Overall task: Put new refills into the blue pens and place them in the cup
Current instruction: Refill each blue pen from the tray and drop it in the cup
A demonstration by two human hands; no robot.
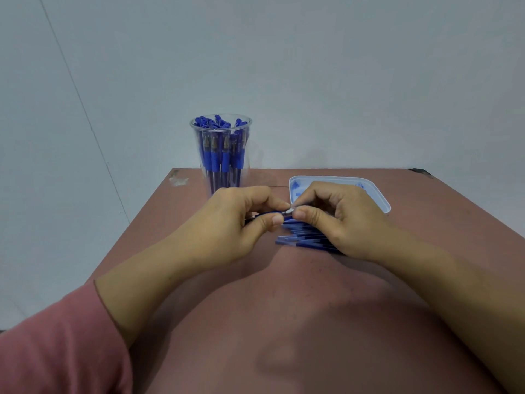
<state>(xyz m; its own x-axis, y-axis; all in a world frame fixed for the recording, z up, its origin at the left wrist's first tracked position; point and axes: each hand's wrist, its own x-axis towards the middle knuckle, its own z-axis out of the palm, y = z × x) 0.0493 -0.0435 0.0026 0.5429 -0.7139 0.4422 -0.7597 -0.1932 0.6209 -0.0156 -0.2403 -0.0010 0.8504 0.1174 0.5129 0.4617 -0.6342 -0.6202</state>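
My left hand [238, 220] grips a blue pen barrel [270, 214] above the table, its open end pointing right. My right hand [338, 220] pinches a small metal tip piece [289, 211] at that end, thumb and forefinger meeting the left hand's. Under the right hand lies a loose pile of blue pen barrels [301, 240], partly hidden by the fingers. A clear plastic cup [221, 155] filled with several blue pens stands upright behind my left hand.
A white shallow tray [380, 200] with small blue parts sits behind my right hand. The brown table [284, 322] ends at a grey wall close behind the cup. My pink sleeve covers the lower left corner.
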